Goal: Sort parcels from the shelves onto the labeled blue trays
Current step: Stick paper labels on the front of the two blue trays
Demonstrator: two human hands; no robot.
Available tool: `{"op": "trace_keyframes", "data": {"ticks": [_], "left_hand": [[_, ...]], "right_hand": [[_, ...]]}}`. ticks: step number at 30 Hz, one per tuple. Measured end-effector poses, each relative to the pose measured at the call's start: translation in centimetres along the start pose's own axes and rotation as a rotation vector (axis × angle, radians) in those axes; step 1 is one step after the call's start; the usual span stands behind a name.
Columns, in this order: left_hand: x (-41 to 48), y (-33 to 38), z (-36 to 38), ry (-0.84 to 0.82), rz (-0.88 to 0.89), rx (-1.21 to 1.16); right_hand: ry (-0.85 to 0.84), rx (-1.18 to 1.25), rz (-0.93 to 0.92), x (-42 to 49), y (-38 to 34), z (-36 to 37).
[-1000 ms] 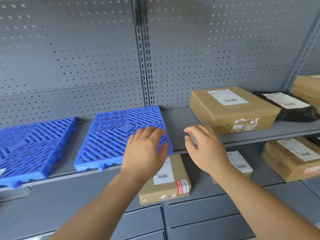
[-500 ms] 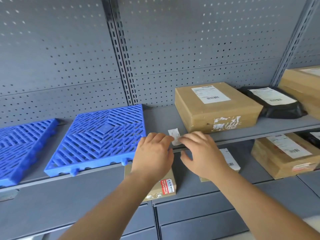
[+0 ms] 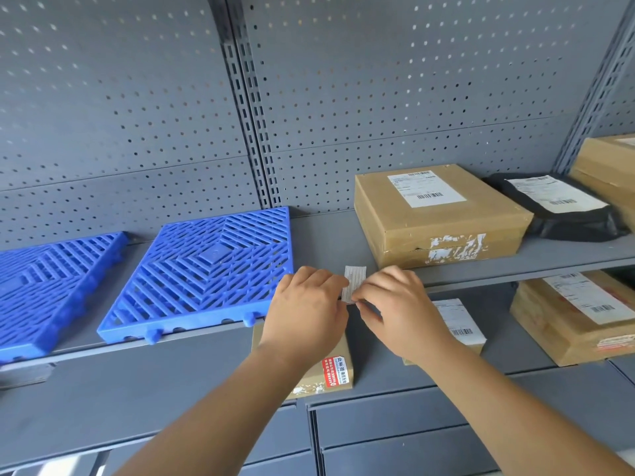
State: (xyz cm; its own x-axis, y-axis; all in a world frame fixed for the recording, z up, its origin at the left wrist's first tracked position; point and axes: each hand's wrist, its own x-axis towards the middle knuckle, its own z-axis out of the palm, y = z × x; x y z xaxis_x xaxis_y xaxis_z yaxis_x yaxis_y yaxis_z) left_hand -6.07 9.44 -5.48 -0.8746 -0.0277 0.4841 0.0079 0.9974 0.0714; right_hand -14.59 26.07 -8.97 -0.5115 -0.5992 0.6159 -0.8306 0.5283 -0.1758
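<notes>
Left hand [image 3: 305,314] and right hand [image 3: 402,312] pinching paper slip [image 3: 354,281], fingers curled

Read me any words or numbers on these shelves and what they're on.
Nothing reads clearly.
Big cardboard box label: barcodes, print too small.
Black bag label: too small.
Red sticker on small box: Chinese characters, blurred.
Paper strip in left hand and right hand: faint lines, unreadable.

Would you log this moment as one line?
left hand: pinches small white paper label | right hand: pinches it too | near: blue slatted plastic tray
</notes>
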Motion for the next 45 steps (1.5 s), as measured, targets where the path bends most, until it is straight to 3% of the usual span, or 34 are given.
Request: {"op": "trace_keyframes", "data": {"ticks": [7,15,19,24,28,35,45], "left_hand": [[-0.3,-0.7,-1.0,0.031,0.006,-0.049],[-0.1,-2.8,-3.3,0.166,0.047,-0.095],[-0.5,-4.8,-5.0,0.187,-0.016,-0.248],[-1.5,-8.2,-7.1,0.176,-0.169,-0.405],[-2.5,-11.7,-8.1,0.183,-0.205,-0.388],[-4.4,-16.6,-8.8,0.222,-0.097,-0.302],[-6.5,-20.7,-7.8,0.241,-0.04,-0.131]], "right_hand": [[0.053,0.168,0.109,1.0,-1.4,-1.1],[0.087,0.321,0.101,3.6,-4.2,-2.3],[0.06,0.426,0.148,5.2,-5.6,-1.9],[0.032,0.407,0.159,7.2,-7.9,-0.4],[0.05,0.438,0.183,8.8,-10.6,0.9],[0.063,0.312,0.0,10.8,-14.3,3.3],[0.043,0.149,-0.037,10.8,-15.9,6.0]]}}
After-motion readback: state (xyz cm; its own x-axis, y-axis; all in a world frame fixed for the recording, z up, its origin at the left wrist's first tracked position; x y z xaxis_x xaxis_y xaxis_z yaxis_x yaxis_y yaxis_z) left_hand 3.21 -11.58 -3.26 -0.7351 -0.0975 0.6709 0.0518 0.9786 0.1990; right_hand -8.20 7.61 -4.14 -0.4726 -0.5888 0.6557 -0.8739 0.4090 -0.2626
